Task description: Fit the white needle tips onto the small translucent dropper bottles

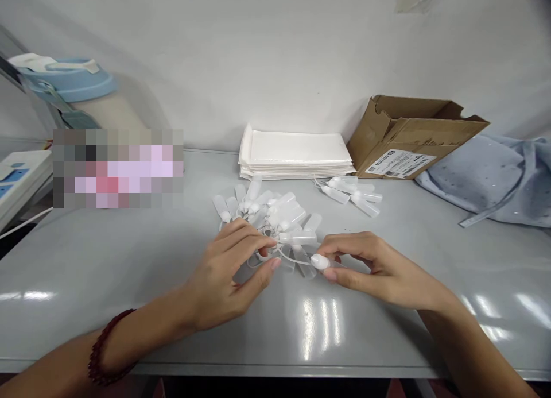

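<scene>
A heap of small translucent plastic bottles (286,214) with white caps and thin white cords lies on the grey table (181,260). My right hand (370,266) pinches one white-capped bottle (319,262) between thumb and fingers, at the heap's near right side; its body is mostly hidden by the fingers. From that cap a white cord (294,262) curves left to the heap. At the heap's near left edge is my left hand (235,266), thumb and forefinger apart beside the cord, with no bottle visible between them. Its other fingertips are partly hidden.
Several more bottles (357,194) lie apart, right of the heap. Behind stand a stack of white padded envelopes (297,148) and an open cardboard box (413,139). Light blue fabric (495,180) lies at right. A blue-lidded container (73,82) and a power strip (21,177) are at left.
</scene>
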`<state>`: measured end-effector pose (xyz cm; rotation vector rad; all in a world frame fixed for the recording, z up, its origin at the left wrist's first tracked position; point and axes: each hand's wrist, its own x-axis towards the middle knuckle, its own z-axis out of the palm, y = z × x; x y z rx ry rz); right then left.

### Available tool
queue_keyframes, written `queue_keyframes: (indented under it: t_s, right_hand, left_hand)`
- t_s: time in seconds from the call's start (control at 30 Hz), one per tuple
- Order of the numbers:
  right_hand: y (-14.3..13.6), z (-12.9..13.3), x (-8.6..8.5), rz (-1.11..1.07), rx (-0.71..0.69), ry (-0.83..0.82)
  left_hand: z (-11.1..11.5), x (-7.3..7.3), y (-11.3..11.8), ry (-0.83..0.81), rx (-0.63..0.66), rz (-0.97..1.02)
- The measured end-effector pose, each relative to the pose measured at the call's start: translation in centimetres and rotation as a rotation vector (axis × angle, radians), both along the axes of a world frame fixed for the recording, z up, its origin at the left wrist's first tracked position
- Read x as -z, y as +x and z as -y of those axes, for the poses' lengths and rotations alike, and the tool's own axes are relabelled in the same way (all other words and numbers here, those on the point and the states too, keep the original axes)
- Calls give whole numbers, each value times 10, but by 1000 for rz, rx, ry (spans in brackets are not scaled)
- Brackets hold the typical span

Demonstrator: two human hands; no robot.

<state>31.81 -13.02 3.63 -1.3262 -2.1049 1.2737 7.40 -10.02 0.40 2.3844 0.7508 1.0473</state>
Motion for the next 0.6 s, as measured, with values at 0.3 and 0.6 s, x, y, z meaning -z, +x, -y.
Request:
queue_keyframes:
  t_s: [0.3, 0.6]
  right_hand:
    - [-3, 1, 1, -5, -4, 35]
    - [-17, 8, 3, -91, 22, 66]
  left_hand:
    - [0, -1, 1, -27, 30, 46]
    - [5, 2, -1, -80, 168, 13]
